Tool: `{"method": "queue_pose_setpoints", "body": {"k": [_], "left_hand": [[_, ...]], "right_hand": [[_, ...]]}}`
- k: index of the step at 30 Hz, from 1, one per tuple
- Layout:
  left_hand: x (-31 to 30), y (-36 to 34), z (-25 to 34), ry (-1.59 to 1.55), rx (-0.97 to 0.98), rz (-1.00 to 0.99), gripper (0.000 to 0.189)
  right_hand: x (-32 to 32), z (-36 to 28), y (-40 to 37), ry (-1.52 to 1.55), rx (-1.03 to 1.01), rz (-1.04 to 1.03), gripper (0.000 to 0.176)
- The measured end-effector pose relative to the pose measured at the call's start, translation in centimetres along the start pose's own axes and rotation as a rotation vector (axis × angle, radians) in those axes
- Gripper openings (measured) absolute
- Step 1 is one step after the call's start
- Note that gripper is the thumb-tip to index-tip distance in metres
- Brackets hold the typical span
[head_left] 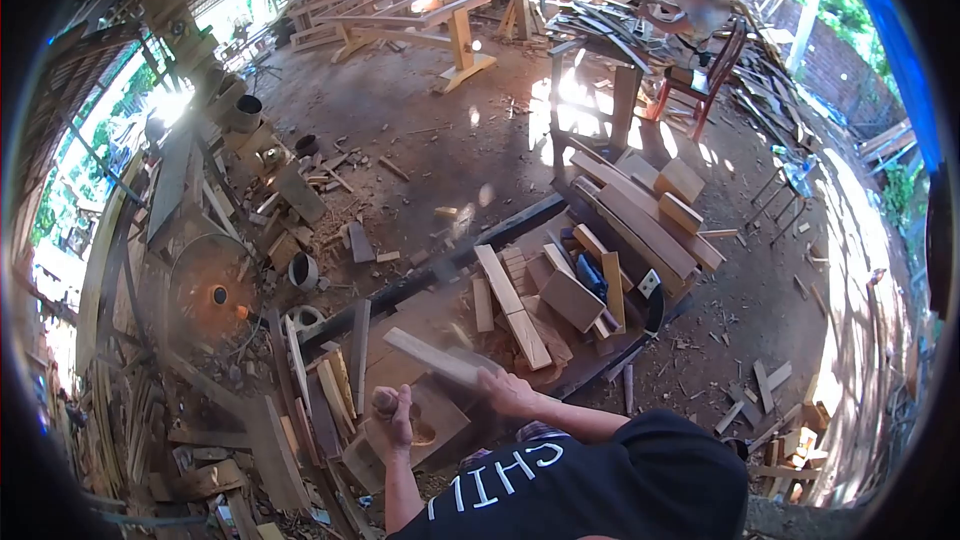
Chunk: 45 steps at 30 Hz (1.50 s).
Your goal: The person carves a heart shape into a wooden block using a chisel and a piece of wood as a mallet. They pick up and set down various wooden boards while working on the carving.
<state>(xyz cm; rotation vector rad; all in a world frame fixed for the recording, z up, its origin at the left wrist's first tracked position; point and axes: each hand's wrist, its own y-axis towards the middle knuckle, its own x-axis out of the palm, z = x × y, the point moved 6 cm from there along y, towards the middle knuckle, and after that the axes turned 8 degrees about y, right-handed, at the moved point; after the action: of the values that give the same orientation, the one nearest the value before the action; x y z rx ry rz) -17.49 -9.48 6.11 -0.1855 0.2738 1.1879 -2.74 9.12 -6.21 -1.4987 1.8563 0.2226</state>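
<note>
While the right hand [508, 393] grips a pale board [435, 355], the left hand [400, 426] closes on something rounded

Seen from above, a person in a dark shirt [590, 475] leans over a low workbench [430, 310]. The right hand's fingers are wrapped round the near end of the board, apparently so that its length can jut out free, to the left and forward. The left hand's thumb is raised against what looks like a rounded brown piece [384, 399], its fingers seemingly curled round it, though partly hidden; the grip looks suited to steadying. Just beside that hand lies a hollowed block [432, 430], close to the body, perhaps for easy reach.

Offcuts and a blue tool [590, 276] crowd the bench's right half, near a long two-part plank [512, 308]. Around it spreads an earth-coloured floor [400, 215] strewn with scraps. Beyond stand a trestle frame [462, 40] and a red-brown chair [708, 85], with another person [697, 15] near it, under a partly open roof where sunlight falls in patches
</note>
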Motion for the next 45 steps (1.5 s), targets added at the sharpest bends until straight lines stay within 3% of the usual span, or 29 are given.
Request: {"method": "queue_pose_setpoints", "body": {"k": [9,11,13,26,32,34,39,41,45], "left_hand": [[1.2,-0.4,-0.4,-0.046,0.107,-0.017,0.024],[1.4,-0.4,-0.8,-0.051,0.121,-0.044,0.025],[1.6,-0.3,-0.5,-0.059,0.195,-0.041,0.028],[1.8,-0.4,1.0,-0.021,0.218,-0.345,0.034],[1.3,-0.6,2.9,0.017,0.365,-0.321,0.030],[1.2,-0.7,3.0,0.024,0.327,-0.325,0.030],[1.2,-0.7,1.6,0.075,0.238,-0.346,0.024],[0.9,-0.9,2.3,0.071,0.369,-0.266,0.029],[1.0,-0.7,1.8,-0.030,0.352,-0.292,0.028]], "right_hand": [[-0.7,-1.6,0.2,-0.056,0.053,-0.028,0.062],[-1.0,-2.0,0.2,-0.026,0.144,0.017,0.051],[-0.7,-1.9,0.5,-0.058,0.117,0.039,0.055],[0.4,-3.0,-0.7,-0.228,0.196,0.238,0.055],[0.5,-3.7,0.0,-0.327,0.257,0.250,0.059],[1.1,-3.5,-0.2,-0.343,0.277,0.244,0.060],[1.5,-2.2,0.5,-0.404,0.215,0.333,0.047],[1.3,-2.2,0.4,-0.406,0.194,0.313,0.045],[1.2,-2.2,0.5,-0.386,0.191,0.304,0.042]]}}
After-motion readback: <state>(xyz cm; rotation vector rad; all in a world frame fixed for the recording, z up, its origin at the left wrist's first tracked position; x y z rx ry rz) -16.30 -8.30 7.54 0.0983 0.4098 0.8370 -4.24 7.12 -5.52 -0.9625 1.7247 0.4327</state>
